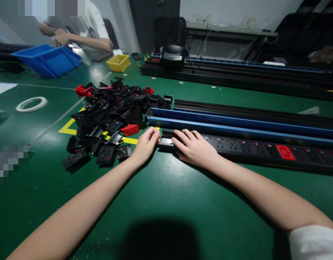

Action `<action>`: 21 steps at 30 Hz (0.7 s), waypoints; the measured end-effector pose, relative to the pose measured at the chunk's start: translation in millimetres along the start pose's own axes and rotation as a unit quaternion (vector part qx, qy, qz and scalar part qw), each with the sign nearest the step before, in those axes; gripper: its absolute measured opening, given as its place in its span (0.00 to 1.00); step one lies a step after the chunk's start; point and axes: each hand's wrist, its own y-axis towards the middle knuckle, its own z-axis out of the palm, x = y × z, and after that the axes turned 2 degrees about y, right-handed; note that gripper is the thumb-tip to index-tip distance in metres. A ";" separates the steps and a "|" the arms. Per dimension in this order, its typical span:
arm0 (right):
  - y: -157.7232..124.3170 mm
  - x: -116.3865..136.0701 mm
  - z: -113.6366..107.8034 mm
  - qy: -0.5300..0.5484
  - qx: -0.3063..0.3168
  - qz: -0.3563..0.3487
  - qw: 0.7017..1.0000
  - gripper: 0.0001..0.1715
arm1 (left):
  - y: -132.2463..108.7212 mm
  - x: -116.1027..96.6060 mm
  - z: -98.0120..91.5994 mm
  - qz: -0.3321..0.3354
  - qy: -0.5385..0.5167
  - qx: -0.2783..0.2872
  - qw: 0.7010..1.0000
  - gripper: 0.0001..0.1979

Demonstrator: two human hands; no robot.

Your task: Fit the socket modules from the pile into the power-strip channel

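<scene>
A long black power strip with a row of socket modules and one red socket lies across the table. My left hand is at its left end, thumb and fingers pinched together; whatever is between them is hidden. Over the strip lies my right hand, its fingers spread on the top and touching it. Between the two hands shows a bare, shiny stretch of the strip's channel. To the left of my left hand is a heap of black socket modules, with a few red ones such as the red module.
Blue rails and a black rail lie just behind the strip. A blue bin, a yellow bin and a tape roll stand on the green table. Across it, a person works with their hands.
</scene>
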 end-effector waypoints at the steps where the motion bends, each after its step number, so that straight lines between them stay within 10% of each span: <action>1: -0.1 0.0 0.7 -0.006 -0.002 -0.002 1.000 0.24 | -0.9 -0.3 -0.1 0.004 0.011 0.001 1.000 0.14; 13: -0.1 1.2 2.3 -0.016 -0.012 -0.002 1.000 0.24 | -0.1 4.7 -3.1 0.022 0.092 -0.116 0.989 0.08; 21: 0.0 1.2 2.3 -0.007 -0.013 -0.003 1.000 0.24 | 5.4 14.1 -9.8 0.066 0.124 -0.199 0.970 0.22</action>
